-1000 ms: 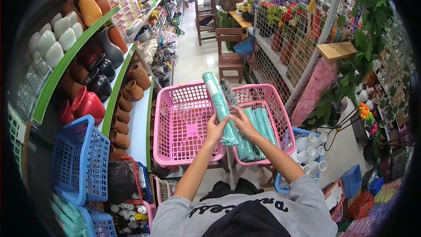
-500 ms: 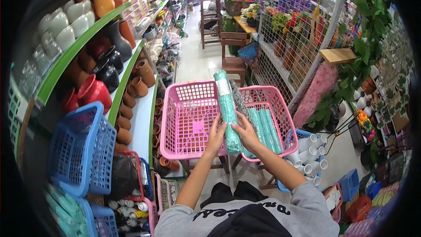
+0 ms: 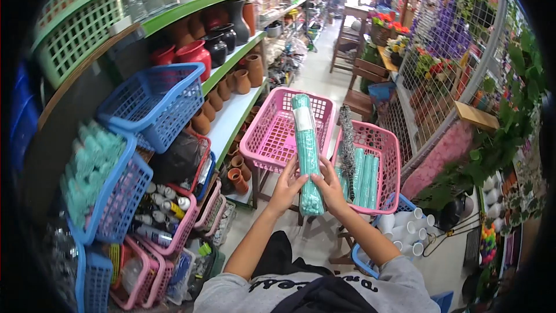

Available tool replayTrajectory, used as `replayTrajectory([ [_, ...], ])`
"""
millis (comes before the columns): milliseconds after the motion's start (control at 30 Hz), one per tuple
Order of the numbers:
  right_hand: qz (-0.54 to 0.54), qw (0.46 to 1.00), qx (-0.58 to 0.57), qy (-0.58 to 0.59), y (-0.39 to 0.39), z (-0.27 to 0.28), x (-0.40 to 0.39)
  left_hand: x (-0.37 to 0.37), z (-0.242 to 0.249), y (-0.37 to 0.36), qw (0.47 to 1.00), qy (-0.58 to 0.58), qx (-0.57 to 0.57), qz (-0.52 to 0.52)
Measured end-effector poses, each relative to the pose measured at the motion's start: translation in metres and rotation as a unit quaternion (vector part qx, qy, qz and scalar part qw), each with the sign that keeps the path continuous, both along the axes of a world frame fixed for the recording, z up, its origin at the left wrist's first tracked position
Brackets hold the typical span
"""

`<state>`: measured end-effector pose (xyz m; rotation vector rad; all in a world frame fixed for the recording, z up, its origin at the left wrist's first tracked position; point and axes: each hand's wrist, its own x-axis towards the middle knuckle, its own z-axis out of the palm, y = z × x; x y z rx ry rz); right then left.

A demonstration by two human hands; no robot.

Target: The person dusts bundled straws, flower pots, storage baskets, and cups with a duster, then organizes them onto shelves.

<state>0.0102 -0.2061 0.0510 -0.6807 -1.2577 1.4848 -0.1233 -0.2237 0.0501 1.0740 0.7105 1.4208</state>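
A long teal bundle in clear wrap (image 3: 308, 156), with a white label near its top, is held upright between both hands. My left hand (image 3: 286, 186) grips its left side near the lower end. My right hand (image 3: 330, 188) grips the right side at the same height, thumbs on the front. Behind the bundle stands a pink basket (image 3: 260, 159) with nothing seen inside. To the right, another pink basket (image 3: 392, 165) holds several teal bundles (image 3: 366, 179) and a grey tinsel-like strand (image 3: 347, 150) along its left side.
Shelves with clay pots (image 3: 242, 81) and red vases (image 3: 193, 55) are at the left. Below them are a blue basket (image 3: 168, 119) and a basket of teal bundles (image 3: 92, 168). White vases (image 3: 405, 232) sit at the lower right. A wooden chair (image 3: 362, 101) stands behind the baskets.
The view has turned left, so the shelves and blue baskets show more. Both hands still hold the teal bundle, which now stands in front of the gap between the pink baskets.
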Motion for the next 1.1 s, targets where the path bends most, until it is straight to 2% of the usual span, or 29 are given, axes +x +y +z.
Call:
replayTrajectory([
  [67, 0.002, 1.0, 0.017, -0.015, -0.02, -0.004, 0.0, 0.003, 0.002, -0.029, 1.0, 0.002, -0.014, 0.025],
  [133, 0.038, 0.999, -0.002, -0.011, -0.043, -0.004, -0.002, 0.003, -0.006, -0.061, 0.996, -0.043, -0.041, 0.06],
  [167, 0.073, 0.997, -0.022, -0.007, -0.055, -0.004, -0.003, 0.0, -0.015, -0.073, 0.996, -0.013, -0.004, 0.089],
  [200, 0.11, 0.993, -0.041, -0.006, -0.067, -0.006, -0.007, -0.006, -0.015, -0.092, 0.994, -0.01, -0.015, 0.11],
  [267, 0.13, 0.991, -0.03, -0.019, -0.089, -0.007, -0.02, -0.015, -0.006, -0.124, 0.992, 0.01, -0.045, 0.116],
  [300, 0.151, 0.988, -0.026, -0.013, -0.098, -0.003, -0.026, -0.018, -0.003, -0.138, 0.988, -0.015, -0.045, 0.149],
  [400, 0.213, 0.977, -0.008, 0.014, -0.117, 0.004, -0.045, -0.029, 0.011, -0.174, 0.978, 0.009, -0.027, 0.208],
  [500, 0.236, 0.972, 0.016, -0.01, -0.138, 0.018, -0.063, -0.039, 0.024, -0.206, 0.969, 0.009, -0.022, 0.246],
  [733, 0.335, 0.941, 0.04, 0.029, -0.185, 0.043, -0.112, -0.075, 0.048, -0.271, 0.948, 0.033, 0.004, 0.317],
  [833, 0.363, 0.929, 0.053, 0.047, -0.208, 0.06, -0.135, -0.093, 0.06, -0.299, 0.927, 0.088, 0.026, 0.363],
  [967, 0.412, 0.908, 0.063, 0.051, -0.225, 0.086, -0.165, -0.114, 0.083, -0.328, 0.913, 0.097, 0.026, 0.396],
  [1000, 0.428, 0.9, 0.069, 0.044, -0.228, 0.093, -0.173, -0.122, 0.087, -0.332, 0.901, 0.139, 0.043, 0.41],
  [1100, 0.44, 0.893, 0.081, 0.048, -0.23, 0.117, -0.203, -0.148, 0.102, -0.337, 0.886, 0.157, 0.043, 0.435],
])
